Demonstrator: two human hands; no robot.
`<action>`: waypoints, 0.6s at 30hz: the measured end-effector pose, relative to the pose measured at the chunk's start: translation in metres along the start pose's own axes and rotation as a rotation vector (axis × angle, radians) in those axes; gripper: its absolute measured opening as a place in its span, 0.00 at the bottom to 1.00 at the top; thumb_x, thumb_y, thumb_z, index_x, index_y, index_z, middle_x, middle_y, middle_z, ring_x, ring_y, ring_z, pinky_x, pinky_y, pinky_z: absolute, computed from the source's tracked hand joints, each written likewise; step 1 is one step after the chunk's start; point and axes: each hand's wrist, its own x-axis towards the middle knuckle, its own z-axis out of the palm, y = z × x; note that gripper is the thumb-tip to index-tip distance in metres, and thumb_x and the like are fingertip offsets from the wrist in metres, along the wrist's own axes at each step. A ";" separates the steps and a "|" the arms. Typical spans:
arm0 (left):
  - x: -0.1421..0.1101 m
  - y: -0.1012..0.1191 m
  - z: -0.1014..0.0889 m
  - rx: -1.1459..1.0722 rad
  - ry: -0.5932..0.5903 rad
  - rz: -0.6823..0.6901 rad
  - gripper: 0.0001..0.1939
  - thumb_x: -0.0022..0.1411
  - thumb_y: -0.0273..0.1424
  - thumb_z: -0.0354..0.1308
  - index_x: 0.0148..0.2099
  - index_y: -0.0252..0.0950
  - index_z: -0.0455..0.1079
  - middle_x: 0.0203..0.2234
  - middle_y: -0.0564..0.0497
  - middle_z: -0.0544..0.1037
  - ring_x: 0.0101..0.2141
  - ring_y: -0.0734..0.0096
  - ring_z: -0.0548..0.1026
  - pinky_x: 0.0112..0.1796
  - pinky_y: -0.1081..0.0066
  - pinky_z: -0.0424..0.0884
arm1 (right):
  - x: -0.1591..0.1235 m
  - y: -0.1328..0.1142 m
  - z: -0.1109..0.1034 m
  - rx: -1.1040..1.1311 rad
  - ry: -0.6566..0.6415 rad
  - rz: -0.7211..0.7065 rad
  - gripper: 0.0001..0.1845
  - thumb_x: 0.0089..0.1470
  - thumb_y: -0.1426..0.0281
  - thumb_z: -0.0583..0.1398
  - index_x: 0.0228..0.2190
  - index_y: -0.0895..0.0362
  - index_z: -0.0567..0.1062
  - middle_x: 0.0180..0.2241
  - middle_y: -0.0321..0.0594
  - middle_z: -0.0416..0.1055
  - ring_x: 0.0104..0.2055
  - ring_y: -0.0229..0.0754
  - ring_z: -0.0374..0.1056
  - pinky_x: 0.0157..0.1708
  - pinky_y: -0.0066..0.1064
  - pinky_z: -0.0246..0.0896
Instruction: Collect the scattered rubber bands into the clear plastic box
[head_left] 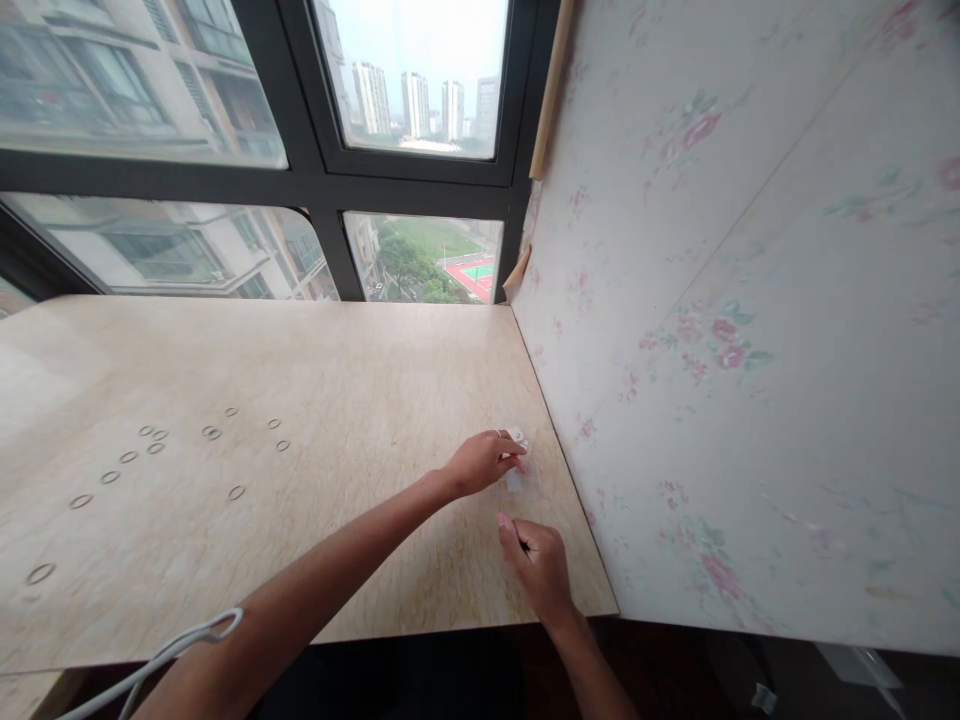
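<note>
My left hand [478,463] reaches across to the right side of the stone-look counter. Its fingers are bent down and closed on a small clear plastic bag [530,483]. White and pinkish bits show at the fingertips, too small to name. Closer to me, my right hand [538,562] is curled into a fist just above the counter, thumb pointing forward. A dark spot shows between its fingers; whether that is an object or a shadow I cannot make out. Far to the left, several thin rings [237,493] lie scattered flat on the surface.
The pale marbled counter [375,400] runs up to dark-framed windows [322,240]. A flowered wall [712,380] bounds it on the right, with peeling paper [517,273] at the corner. A white cable loop [202,632] hangs by my left forearm.
</note>
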 end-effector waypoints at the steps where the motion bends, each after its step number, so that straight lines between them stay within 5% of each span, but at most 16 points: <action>1: -0.002 0.000 -0.001 -0.009 0.029 -0.017 0.10 0.60 0.26 0.55 0.40 0.38 0.76 0.34 0.49 0.78 0.31 0.71 0.71 0.35 0.71 0.64 | 0.000 0.000 0.000 0.002 0.002 0.004 0.26 0.61 0.62 0.51 0.13 0.56 0.56 0.14 0.29 0.48 0.18 0.31 0.46 0.21 0.28 0.40; 5: -0.016 0.002 -0.007 -0.035 0.222 -0.174 0.05 0.57 0.32 0.57 0.32 0.36 0.69 0.26 0.52 0.72 0.26 0.73 0.65 0.30 0.72 0.60 | 0.000 0.001 -0.001 0.000 -0.010 0.014 0.26 0.61 0.62 0.51 0.14 0.56 0.54 0.15 0.29 0.48 0.18 0.31 0.47 0.21 0.28 0.40; 9: -0.038 0.005 -0.009 -0.059 0.376 -0.301 0.12 0.55 0.33 0.56 0.24 0.37 0.57 0.20 0.57 0.63 0.23 0.75 0.59 0.27 0.72 0.56 | -0.001 0.001 -0.002 -0.018 -0.016 0.001 0.27 0.61 0.61 0.51 0.13 0.56 0.56 0.14 0.30 0.50 0.18 0.31 0.48 0.21 0.27 0.41; 14: -0.081 0.004 -0.003 -0.063 0.474 -0.392 0.21 0.57 0.34 0.51 0.20 0.38 0.41 0.14 0.58 0.50 0.20 0.76 0.52 0.24 0.71 0.50 | -0.001 -0.001 -0.002 -0.034 -0.008 0.008 0.27 0.61 0.60 0.50 0.13 0.56 0.60 0.14 0.31 0.55 0.18 0.32 0.52 0.21 0.26 0.45; 18: -0.128 -0.001 -0.007 0.006 0.490 -0.434 0.26 0.62 0.41 0.48 0.19 0.37 0.41 0.13 0.57 0.46 0.17 0.78 0.47 0.23 0.69 0.43 | -0.003 -0.003 -0.005 -0.037 -0.010 0.015 0.26 0.61 0.59 0.50 0.15 0.57 0.66 0.14 0.32 0.60 0.18 0.34 0.57 0.22 0.26 0.49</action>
